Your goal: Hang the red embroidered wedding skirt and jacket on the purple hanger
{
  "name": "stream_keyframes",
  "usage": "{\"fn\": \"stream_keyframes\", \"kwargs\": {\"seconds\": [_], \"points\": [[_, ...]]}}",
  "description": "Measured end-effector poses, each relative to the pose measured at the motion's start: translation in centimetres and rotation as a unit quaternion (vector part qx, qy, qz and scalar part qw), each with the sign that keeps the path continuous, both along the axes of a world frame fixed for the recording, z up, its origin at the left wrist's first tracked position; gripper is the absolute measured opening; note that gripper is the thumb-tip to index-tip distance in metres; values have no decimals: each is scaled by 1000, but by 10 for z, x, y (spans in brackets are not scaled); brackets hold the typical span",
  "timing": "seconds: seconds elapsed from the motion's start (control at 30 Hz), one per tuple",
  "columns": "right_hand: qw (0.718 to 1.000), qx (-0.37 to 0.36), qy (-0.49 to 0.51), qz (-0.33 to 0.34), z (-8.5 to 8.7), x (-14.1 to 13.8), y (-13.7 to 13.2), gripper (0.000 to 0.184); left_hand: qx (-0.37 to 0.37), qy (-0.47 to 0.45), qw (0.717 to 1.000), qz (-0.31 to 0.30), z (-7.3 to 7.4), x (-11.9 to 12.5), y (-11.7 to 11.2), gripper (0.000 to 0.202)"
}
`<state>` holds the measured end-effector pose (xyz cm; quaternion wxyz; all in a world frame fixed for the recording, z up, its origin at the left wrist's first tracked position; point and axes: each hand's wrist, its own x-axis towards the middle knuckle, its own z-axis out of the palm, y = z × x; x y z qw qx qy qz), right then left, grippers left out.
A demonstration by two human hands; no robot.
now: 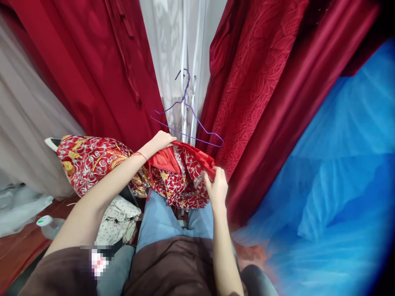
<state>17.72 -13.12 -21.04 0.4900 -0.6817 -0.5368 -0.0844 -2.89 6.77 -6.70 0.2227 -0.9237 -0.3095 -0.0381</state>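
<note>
A red garment (175, 176) embroidered in gold and silver is held up in front of me, its length trailing left over my forearm. My left hand (161, 141) is closed on its upper edge, showing the plain red lining. My right hand (217, 186) pinches the garment's right edge. A purple wire hanger (185, 119) hangs just behind and above the garment, its lower bar close to my left hand's fingers.
Dark red dresses (101, 70) hang left and right, a white one (173, 53) between them, a beige one (21, 123) far left. Blue tulle (339, 176) fills the right. A plastic bottle (49, 225) and patterned cloth (119, 222) lie on the reddish floor.
</note>
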Motion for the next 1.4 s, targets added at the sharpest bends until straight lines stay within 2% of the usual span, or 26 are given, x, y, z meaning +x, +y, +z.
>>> {"fn": "stream_keyframes", "kwargs": {"seconds": [0.1,0.2,0.27,0.37,0.43,0.5,0.63,0.7,0.8,0.93,1.13,1.2,1.3,1.4], "points": [[998,4,-61,-24,1,4,4,29,27,-66,996,-60,-8,6,13,24],[986,46,-161,-12,12,6,5,21,15,-101,989,-105,-20,11,28,26],[974,53,-216,49,20,-1,6,19,-8,-107,988,-108,-29,15,37,27],[938,8,-285,199,27,-20,12,26,-17,-133,988,-79,-42,20,42,31],[922,-38,-306,235,26,-26,17,31,-3,-155,986,-65,-52,20,35,31],[925,-79,-307,210,25,-20,22,33,17,-182,982,-50,-65,17,21,32],[931,-154,-303,135,30,20,31,33,46,-239,970,-20,-88,0,-14,33],[918,-206,-314,126,35,42,33,34,43,-253,966,-18,-94,-9,-26,33],[881,-280,-351,151,44,69,32,29,30,-250,967,-28,-93,-14,-35,31],[852,-309,-394,155,66,93,28,16,27,-240,970,-30,-85,-5,-41,27],[829,-289,-456,149,127,113,32,14,59,-203,977,7,-69,2,-38,30],[816,-271,-488,149,142,116,35,13,60,-187,981,8,-64,1,-35,31],[811,-265,-502,142,149,118,40,18,40,-199,979,6,-62,-1,-33,32],[818,-292,-469,162,141,118,45,23,35,-212,977,11,-71,-1,-35,31]]}}
